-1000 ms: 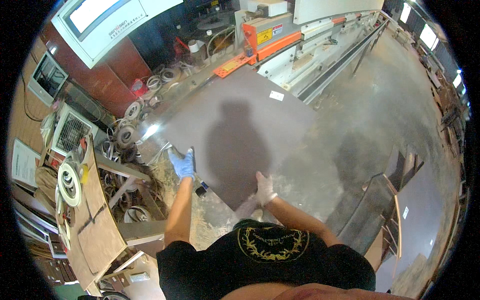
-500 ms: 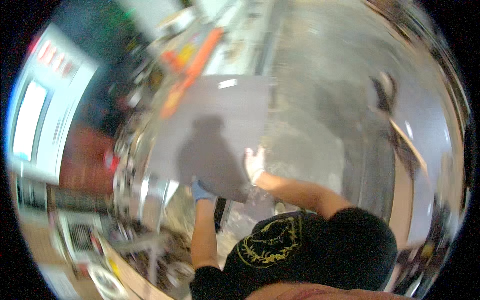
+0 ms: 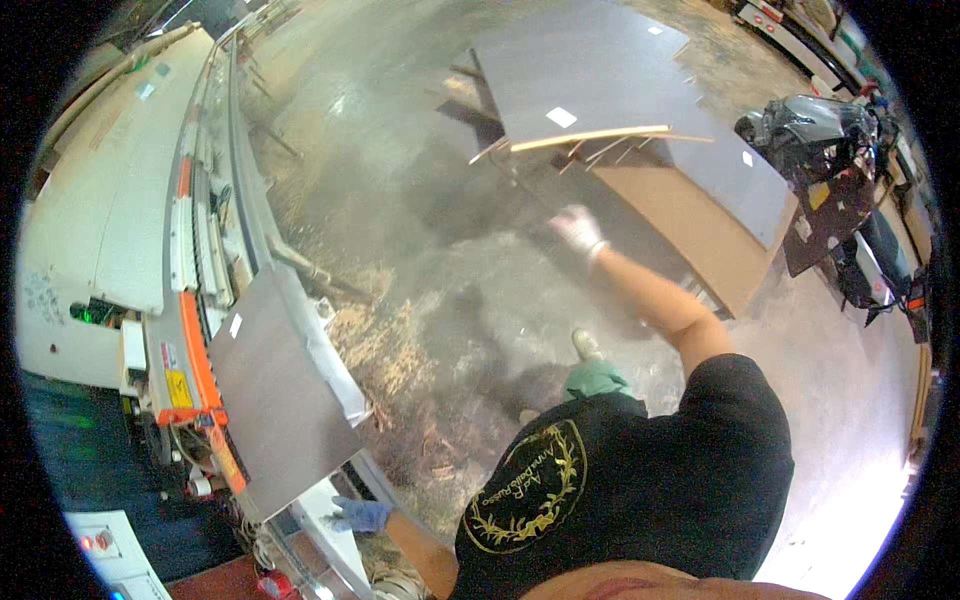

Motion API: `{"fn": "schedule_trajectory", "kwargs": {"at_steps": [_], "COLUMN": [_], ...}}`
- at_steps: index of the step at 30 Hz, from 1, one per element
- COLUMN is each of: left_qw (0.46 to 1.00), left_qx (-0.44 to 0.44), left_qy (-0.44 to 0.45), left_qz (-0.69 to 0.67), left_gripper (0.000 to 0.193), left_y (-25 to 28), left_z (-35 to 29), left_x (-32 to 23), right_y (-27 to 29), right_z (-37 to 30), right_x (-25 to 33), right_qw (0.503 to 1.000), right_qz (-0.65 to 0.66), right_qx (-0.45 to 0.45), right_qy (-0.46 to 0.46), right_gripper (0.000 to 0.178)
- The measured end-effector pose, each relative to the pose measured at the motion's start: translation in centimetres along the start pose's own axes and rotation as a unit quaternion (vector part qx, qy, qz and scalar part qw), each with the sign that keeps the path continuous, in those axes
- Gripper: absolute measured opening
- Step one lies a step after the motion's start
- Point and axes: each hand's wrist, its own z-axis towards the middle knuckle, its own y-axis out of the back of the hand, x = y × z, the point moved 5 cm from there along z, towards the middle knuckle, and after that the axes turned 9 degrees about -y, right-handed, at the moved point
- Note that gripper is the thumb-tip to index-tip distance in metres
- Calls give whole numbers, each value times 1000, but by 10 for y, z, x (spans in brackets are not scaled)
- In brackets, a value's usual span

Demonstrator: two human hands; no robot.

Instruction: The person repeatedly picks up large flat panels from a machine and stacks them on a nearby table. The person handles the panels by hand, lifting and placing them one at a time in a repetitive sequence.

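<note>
One grey panel (image 3: 280,390) lies on the bed of the long white and orange machine (image 3: 150,250) at the left, with a small white label (image 3: 235,325) near its far end. Its near corner ends just beside the left hand (image 3: 358,515), blue-gloved, which rests open on the machine's pale rail, touching it but gripping nothing. Out over the floor, the right hand (image 3: 578,230) in a white glove is stretched empty, fingers loosely spread, near a stack of grey boards (image 3: 600,70) set on thin wooden spacers (image 3: 590,140); a square white label (image 3: 561,117) sits on the top board. A brown board (image 3: 700,230) lies beneath the stack. Sawdust and wood scraps (image 3: 390,350) litter the concrete floor (image 3: 400,180) beside the machine, and open floor runs between machine and stack.
</note>
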Motion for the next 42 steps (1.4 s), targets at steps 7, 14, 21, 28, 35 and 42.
{"fn": "schedule_trajectory", "kwargs": {"at_steps": [7,14,21,28,35,42], "left_qw": [871,933,868,545,497,595], "left_qx": [49,220,396,583,543,387], "left_qy": [89,-135,30,375,427,442], "left_qz": [-481,-249,-300,-472,-524,-549], "left_gripper": [46,43,35,28,33,31], "left_y": [-105,-184,-267,-323,-247,-161], "left_z": [-131,-207,-304,-420,-427,-353], "left_x": [-123,-134,-297,-395,-383,-337], "right_y": [215,187,84,143,194,86], "right_z": [199,196,224,90,34,87], "right_x": [-87,-42,-66,-45,-75,-53], "right_qw": [919,956,807,888,860,896], "right_qz": [103,98,480,339,348,312], "right_qx": [-312,-226,33,191,101,283], "right_qy": [-218,-160,-342,-245,-360,-137], "right_gripper": [59,36,37,58,67,46]}}
